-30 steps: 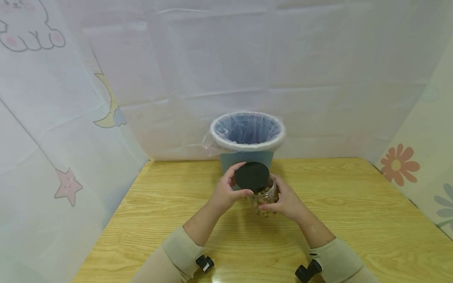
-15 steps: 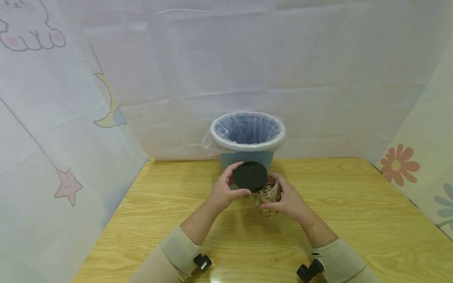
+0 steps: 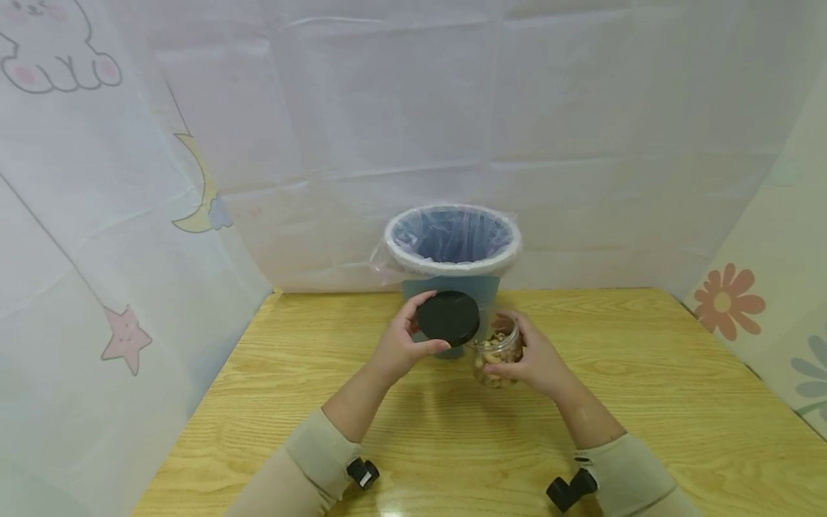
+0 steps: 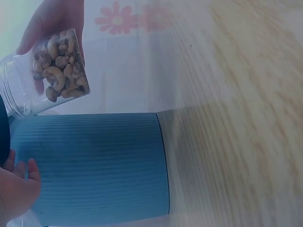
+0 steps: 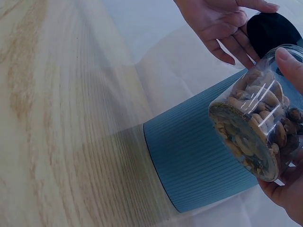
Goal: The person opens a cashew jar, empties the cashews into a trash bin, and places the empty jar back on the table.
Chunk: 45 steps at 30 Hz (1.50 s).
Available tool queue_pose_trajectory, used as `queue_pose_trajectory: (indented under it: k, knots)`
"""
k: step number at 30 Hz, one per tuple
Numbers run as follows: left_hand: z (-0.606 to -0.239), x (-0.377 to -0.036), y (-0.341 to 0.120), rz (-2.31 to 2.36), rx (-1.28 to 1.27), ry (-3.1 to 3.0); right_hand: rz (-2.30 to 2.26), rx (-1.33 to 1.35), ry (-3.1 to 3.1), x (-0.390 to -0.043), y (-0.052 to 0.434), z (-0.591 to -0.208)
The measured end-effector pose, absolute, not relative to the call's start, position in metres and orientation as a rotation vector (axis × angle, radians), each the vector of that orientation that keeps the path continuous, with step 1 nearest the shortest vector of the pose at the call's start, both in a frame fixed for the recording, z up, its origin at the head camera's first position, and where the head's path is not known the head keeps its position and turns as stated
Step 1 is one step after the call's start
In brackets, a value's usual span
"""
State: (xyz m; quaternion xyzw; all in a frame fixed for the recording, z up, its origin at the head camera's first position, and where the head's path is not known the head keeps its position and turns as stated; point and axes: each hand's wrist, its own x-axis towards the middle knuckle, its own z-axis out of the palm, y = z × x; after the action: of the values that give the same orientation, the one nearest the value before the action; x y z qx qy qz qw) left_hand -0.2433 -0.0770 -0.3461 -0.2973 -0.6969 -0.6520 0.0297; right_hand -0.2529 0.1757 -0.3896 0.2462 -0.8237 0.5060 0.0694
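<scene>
hiding part of the blue bin, the black lid in my left hand has moved left off the nut jar, which my right hand grips above the table

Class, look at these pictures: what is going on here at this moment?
A person holds a black lid in the left hand, off the jar. The right hand grips a clear jar of cashews, open, above a wooden table. A blue bin with a plastic liner stands just behind.
</scene>
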Motion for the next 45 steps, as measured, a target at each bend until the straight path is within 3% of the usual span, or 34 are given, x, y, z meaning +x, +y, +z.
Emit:
queue_pose_trajectory:
  k: [45]
  knots:
    - [-0.352,-0.245,-0.097,-1.925,-0.801,-2.31,1.529,0.647,-2.482,-0.248,0.193,-0.374]
